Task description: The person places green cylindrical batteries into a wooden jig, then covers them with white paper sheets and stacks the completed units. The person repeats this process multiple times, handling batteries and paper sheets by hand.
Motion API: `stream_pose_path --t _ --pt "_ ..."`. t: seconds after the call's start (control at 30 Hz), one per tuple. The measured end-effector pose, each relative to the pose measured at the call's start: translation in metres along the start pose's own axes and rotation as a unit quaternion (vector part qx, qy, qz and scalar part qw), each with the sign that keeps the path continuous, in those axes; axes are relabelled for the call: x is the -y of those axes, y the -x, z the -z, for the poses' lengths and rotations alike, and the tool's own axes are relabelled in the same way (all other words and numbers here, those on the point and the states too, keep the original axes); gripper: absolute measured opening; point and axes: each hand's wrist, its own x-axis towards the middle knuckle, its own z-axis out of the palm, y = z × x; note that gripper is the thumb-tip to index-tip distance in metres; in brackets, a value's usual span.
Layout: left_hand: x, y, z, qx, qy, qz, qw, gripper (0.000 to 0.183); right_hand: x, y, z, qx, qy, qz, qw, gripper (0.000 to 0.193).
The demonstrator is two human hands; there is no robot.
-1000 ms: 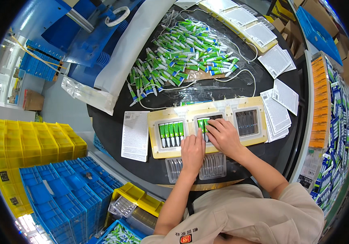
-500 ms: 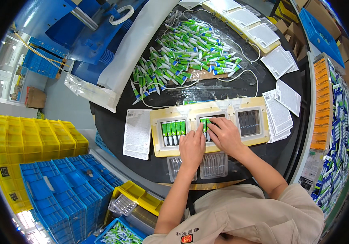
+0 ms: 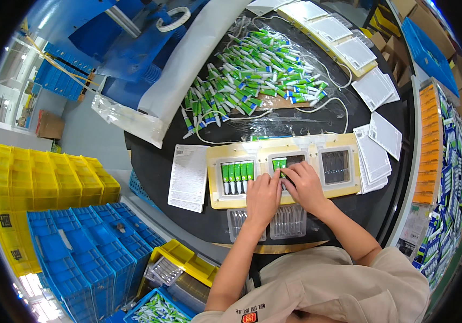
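Note:
A pale yellow holder (image 3: 224,203) with three windows lies in front of me on a black round table. Its left window carries a row of green tubes (image 3: 237,171) with white caps. In the middle window sit a couple of green tubes (image 3: 279,163). The right window shows a clear plastic blister (image 3: 335,166) without tubes. My left hand (image 3: 263,200) bends over the middle window's lower edge, fingers together and their tips hidden. My right hand (image 3: 304,187) pinches at a tube there, thumb and fingers closed, touching the left fingertips.
Beyond the holder spreads a heap of green tubes (image 3: 263,70), crossed by a white cord. Printed white cards (image 3: 186,177) lie at the left, with more cards (image 3: 372,156) at the right. Clear blisters (image 3: 288,222) lie at the near edge. Blue crates (image 3: 88,242) stand at lower left.
The whole view has shifted slightly. My left index finger, stretched out before, is now drawn in with the others. My right fingers have moved down the tubes, baring their green upper ends.

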Motion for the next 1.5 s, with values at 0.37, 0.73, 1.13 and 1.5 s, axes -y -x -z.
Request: stream_pose_path --t 0.37,0.73,1.13,1.5 --pt "0.226 -0.086 0.062 -0.103 -0.138 0.074 0.982 0.016 -0.043 -0.209 -0.071 -0.012 0.043 -0.051 0.998 0.023" --pt "0.109 -0.028 0.074 -0.102 -0.074 0.112 0.986 0.019 -0.046 -0.115 0.024 -0.027 -0.099 0.029 0.994 0.023" --pt "0.019 0.030 0.103 -0.277 -0.186 0.181 0.925 0.010 -0.031 0.008 0.047 0.066 0.092 0.194 0.975 0.038" --pt "-0.049 -0.011 -0.022 -0.149 -0.061 -0.001 0.987 0.017 -0.039 0.002 0.035 0.069 0.045 0.118 0.990 0.035"
